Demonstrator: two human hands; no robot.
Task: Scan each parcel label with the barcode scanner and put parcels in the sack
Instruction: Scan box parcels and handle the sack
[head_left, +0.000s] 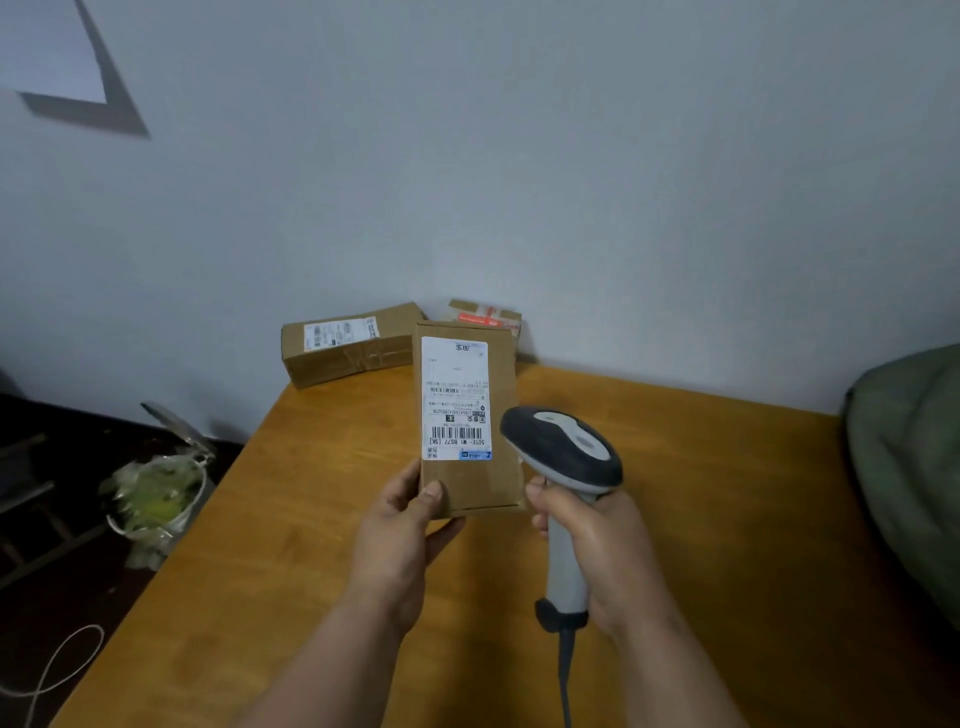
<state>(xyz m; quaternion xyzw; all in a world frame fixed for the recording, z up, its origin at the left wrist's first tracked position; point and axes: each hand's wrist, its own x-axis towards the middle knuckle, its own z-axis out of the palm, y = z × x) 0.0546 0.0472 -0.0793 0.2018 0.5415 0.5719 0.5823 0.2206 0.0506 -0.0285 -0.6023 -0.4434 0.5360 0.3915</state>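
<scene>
**Parcel held up for its scan, two more waiting**

Parcel (470, 421) in hand is a small brown carton, lifted above the wooden surface (701, 467) with its white label (456, 397) facing the camera. The left hand (402, 525) holds it by the near end, thumb curled over the front face and fingers hidden behind. The right hand (597, 551) has a full grip wrapped round the handle of the barcode scanner (563, 457), whose dark head sits just beside the carton's right edge, level with the barcode.

Judging by this, the scanning step is under way for this parcel. The scanner's window looks aimed past the label rather than squarely at it, so the next move likely calls for turning the head toward the barcode, or tilting the carton to meet it, then carrying the carton to the green sack (914, 467) at the right edge.

Counted: three parcels in all, one held and two at the far end of the surface, a long carton (353, 345) and a red-taped carton (485, 314) partly hidden behind the held one. One scanner, one sack.
</scene>
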